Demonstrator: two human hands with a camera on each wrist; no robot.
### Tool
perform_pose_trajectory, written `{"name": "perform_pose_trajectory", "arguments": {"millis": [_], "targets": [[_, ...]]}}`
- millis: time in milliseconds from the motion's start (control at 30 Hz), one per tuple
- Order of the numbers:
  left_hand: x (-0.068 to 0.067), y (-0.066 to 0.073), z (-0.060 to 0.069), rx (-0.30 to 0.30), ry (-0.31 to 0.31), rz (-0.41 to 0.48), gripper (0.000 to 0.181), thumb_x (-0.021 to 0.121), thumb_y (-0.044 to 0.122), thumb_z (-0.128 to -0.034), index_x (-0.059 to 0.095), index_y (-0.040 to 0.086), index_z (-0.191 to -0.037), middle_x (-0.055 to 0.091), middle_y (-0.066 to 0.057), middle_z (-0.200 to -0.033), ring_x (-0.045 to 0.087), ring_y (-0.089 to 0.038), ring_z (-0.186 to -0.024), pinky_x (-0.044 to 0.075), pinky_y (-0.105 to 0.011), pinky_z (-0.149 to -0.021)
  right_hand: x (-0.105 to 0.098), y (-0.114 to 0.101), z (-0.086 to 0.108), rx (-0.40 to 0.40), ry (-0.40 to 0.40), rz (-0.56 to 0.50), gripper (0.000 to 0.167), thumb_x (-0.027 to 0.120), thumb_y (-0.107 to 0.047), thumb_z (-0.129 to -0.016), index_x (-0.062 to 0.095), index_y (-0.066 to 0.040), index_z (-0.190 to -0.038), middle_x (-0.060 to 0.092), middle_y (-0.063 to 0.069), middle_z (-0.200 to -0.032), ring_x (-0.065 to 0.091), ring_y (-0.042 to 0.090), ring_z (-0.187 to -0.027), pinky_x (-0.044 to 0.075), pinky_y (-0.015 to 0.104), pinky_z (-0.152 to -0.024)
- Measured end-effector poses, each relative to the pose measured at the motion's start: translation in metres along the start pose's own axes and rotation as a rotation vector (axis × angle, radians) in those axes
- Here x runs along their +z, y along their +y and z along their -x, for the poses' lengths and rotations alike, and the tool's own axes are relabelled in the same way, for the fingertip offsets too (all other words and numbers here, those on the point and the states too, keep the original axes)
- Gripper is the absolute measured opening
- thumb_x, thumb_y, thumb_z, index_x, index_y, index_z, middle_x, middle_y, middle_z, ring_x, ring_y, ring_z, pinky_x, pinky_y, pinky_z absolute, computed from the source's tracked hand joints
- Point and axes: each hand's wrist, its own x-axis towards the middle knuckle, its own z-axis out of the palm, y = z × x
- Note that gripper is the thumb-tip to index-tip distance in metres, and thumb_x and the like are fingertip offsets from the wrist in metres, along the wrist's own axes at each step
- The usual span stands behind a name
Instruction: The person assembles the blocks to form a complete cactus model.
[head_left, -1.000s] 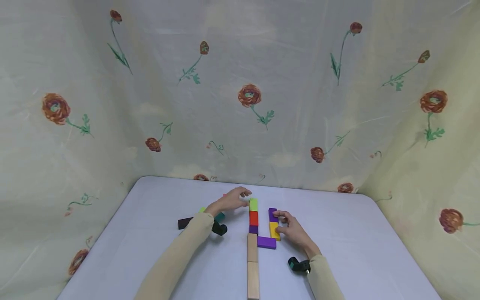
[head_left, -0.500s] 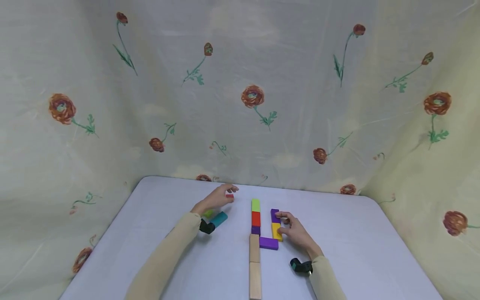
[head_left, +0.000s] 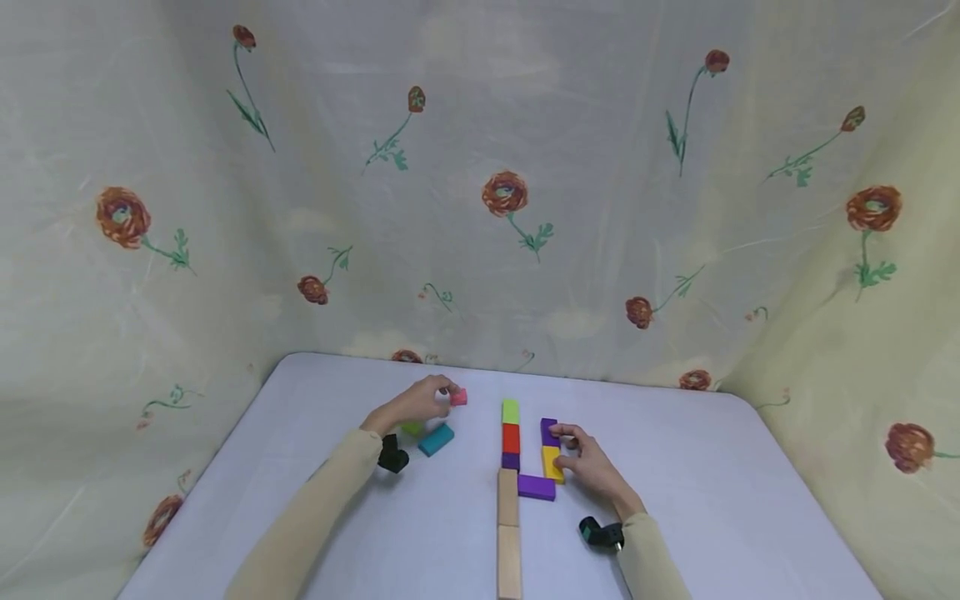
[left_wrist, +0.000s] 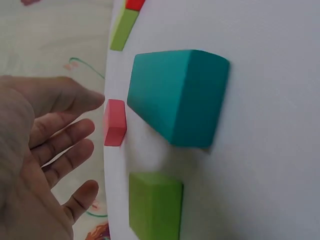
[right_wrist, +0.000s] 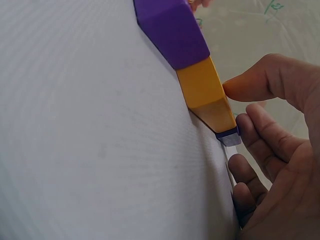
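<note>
My left hand point(head_left: 416, 402) hovers over the far left part of the table, fingers loosely bent and holding nothing. Just beyond its fingertips lies a pink block point(head_left: 460, 397). Nearer to me are a teal block point(head_left: 437, 439) and a green block point(left_wrist: 155, 207), partly hidden by the left hand in the head view. My right hand point(head_left: 592, 467) touches the yellow block point(head_left: 553, 464) with its thumb, while its index finger rests at the dark purple block point(head_left: 549, 432) behind it. A brighter purple block point(head_left: 536, 487) lies crosswise at the yellow block's near end.
Down the table's middle runs a line of blocks: light green point(head_left: 511, 411), red point(head_left: 511, 438), dark purple point(head_left: 511, 461), then two plain wooden blocks point(head_left: 508, 496). A flowered cloth point(head_left: 555, 275) hangs behind the white table point(head_left: 675, 483).
My left hand has moved left, away from the light green block at the line's far end, to beside the pink block. My right hand has stayed at the yellow and purple blocks.
</note>
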Motion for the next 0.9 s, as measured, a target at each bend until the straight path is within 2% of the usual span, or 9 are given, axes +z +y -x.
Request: {"name": "perform_pose_trajectory", "arguments": {"millis": [133, 233, 333, 467, 667, 800, 900], "targets": [[-0.006, 0.000, 0.011, 0.035, -0.070, -0.071, 0.043, 0.065, 0.009, -0.0866, 0.057, 0.010, -0.129, 0.055, -0.010, -0.130, 0.050, -0.028, -0.121, 0.042, -0.050, -0.104, -0.001, -0.001, 0.000, 0.000, 0.001, -0.003, 0.048, 0.066, -0.007, -0.085, 0.053, -0.019, -0.130, 0.051, 0.007, -0.138, 0.040, 0.033, -0.127, 0.033, 0.059, -0.106], [-0.007, 0.001, 0.019, 0.051, -0.126, -0.104, 0.044, 0.063, 0.008, -0.0856, 0.057, 0.014, -0.129, 0.052, -0.008, -0.136, 0.044, -0.029, -0.129, 0.029, -0.057, -0.112, -0.001, -0.001, -0.001, 0.004, -0.001, 0.002, 0.048, 0.065, -0.007, -0.085, 0.053, -0.018, -0.130, 0.050, 0.008, -0.139, 0.038, 0.035, -0.129, 0.031, 0.062, -0.107], [-0.007, 0.003, 0.027, 0.055, -0.173, -0.146, 0.048, 0.060, 0.006, -0.0848, 0.057, 0.019, -0.131, 0.047, -0.005, -0.144, 0.036, -0.028, -0.136, 0.016, -0.063, -0.114, 0.000, -0.001, -0.001, 0.010, -0.004, 0.001, 0.048, 0.065, -0.007, -0.086, 0.052, -0.019, -0.131, 0.049, 0.008, -0.140, 0.038, 0.034, -0.130, 0.030, 0.062, -0.107], [-0.007, 0.005, 0.036, 0.071, -0.214, -0.225, 0.054, 0.058, 0.001, -0.0829, 0.056, 0.023, -0.133, 0.043, -0.005, -0.147, 0.035, -0.027, -0.133, 0.022, -0.063, -0.112, 0.001, 0.000, 0.000, 0.002, -0.007, -0.001, 0.048, 0.065, -0.007, -0.086, 0.052, -0.018, -0.131, 0.050, 0.008, -0.139, 0.038, 0.034, -0.129, 0.031, 0.061, -0.107], [-0.007, 0.007, 0.043, 0.096, -0.241, -0.269, 0.058, 0.061, -0.002, -0.0815, 0.054, 0.021, -0.135, 0.045, -0.006, -0.143, 0.040, -0.023, -0.118, 0.032, -0.055, -0.105, 0.001, 0.001, 0.000, -0.004, -0.009, 0.002, 0.047, 0.065, -0.006, -0.087, 0.053, -0.017, -0.131, 0.050, 0.009, -0.139, 0.039, 0.034, -0.128, 0.031, 0.061, -0.107], [-0.007, 0.006, 0.040, 0.089, -0.227, -0.273, 0.059, 0.062, 0.003, -0.0817, 0.051, 0.022, -0.137, 0.043, -0.005, -0.146, 0.039, -0.024, -0.124, 0.028, -0.057, -0.109, 0.002, 0.000, -0.001, 0.004, -0.005, 0.006, 0.047, 0.065, -0.006, -0.087, 0.053, -0.018, -0.130, 0.050, 0.007, -0.140, 0.039, 0.033, -0.129, 0.031, 0.060, -0.107], [-0.007, 0.005, 0.034, 0.076, -0.186, -0.253, 0.059, 0.062, 0.006, -0.0822, 0.050, 0.021, -0.138, 0.042, -0.004, -0.148, 0.037, -0.024, -0.129, 0.024, -0.059, -0.112, 0.002, 0.000, -0.001, 0.006, -0.003, 0.010, 0.047, 0.065, -0.007, -0.087, 0.053, -0.019, -0.131, 0.049, 0.007, -0.140, 0.039, 0.033, -0.129, 0.031, 0.061, -0.107]]}}
